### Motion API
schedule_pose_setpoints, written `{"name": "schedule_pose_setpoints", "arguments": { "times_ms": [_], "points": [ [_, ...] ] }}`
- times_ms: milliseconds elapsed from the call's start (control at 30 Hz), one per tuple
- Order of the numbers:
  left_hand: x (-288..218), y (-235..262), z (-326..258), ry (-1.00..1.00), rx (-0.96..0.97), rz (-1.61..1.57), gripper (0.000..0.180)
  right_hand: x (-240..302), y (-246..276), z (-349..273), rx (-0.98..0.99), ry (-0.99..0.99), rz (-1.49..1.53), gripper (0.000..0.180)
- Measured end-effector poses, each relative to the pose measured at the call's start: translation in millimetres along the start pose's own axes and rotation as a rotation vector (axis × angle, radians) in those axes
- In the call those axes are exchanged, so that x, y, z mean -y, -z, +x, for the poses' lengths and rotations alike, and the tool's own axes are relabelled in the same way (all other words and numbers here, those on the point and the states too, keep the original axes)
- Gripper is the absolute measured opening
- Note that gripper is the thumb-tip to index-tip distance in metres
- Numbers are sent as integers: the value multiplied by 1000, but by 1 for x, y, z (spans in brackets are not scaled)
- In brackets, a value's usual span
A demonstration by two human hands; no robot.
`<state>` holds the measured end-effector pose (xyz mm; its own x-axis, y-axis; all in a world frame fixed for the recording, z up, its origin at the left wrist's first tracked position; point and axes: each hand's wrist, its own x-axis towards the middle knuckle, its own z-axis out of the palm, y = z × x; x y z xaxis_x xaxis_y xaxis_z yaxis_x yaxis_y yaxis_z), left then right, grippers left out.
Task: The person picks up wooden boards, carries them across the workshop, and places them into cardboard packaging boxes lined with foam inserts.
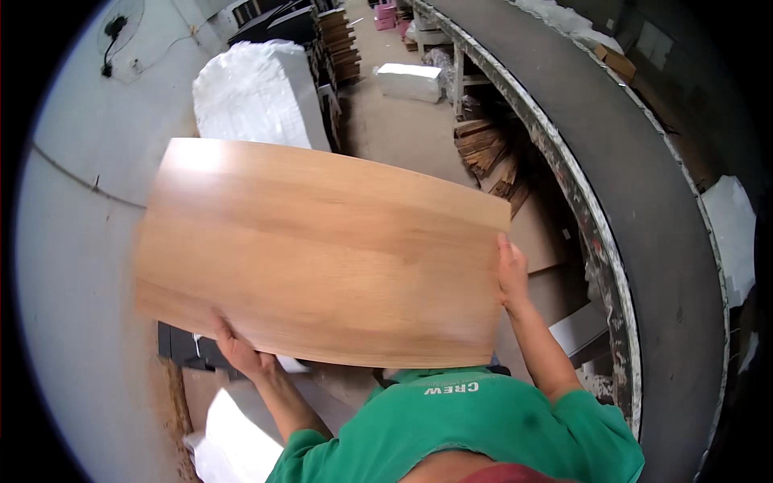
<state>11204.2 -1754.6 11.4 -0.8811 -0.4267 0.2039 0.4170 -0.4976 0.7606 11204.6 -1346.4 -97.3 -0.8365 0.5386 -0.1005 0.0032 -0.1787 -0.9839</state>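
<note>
A large wooden panel [322, 249] with a light brown grain face is held flat in front of the chest, filling the middle of the view; its lower edge at seven o'clock is gripped by the left hand [240, 351], fingers curled under it, and its right edge at three o'clock is clasped by the right hand [510, 274], fingers closed on the rim. A white foam block [258, 92] is seen at twelve o'clock beyond the panel; a dark curved conveyor belt [636, 177] is seen from one to four o'clock; stacked wood strips [487, 153] lie beside it at one o'clock.
</note>
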Motion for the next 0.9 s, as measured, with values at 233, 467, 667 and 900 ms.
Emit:
{"name": "schedule_pose_setpoints", "arguments": {
  "times_ms": [233, 467, 667, 900],
  "points": [
    [135, -120, 100, 145, -17, -19, 39, 20, 16, 159, -75, -8, 82, 37],
    [252, -214, 186, 210, 82, 58, 42, 29, 36, 293, -83, 108, 29, 34],
    [366, -290, 262, 544, 221, -21, 41, 44, 69, 345, -339, 56, -193, 34],
    [522, -384, 350, 1018, 558, 72, 48, 32, 88, 369, -790, 75, -362, 40]
  ]
}}
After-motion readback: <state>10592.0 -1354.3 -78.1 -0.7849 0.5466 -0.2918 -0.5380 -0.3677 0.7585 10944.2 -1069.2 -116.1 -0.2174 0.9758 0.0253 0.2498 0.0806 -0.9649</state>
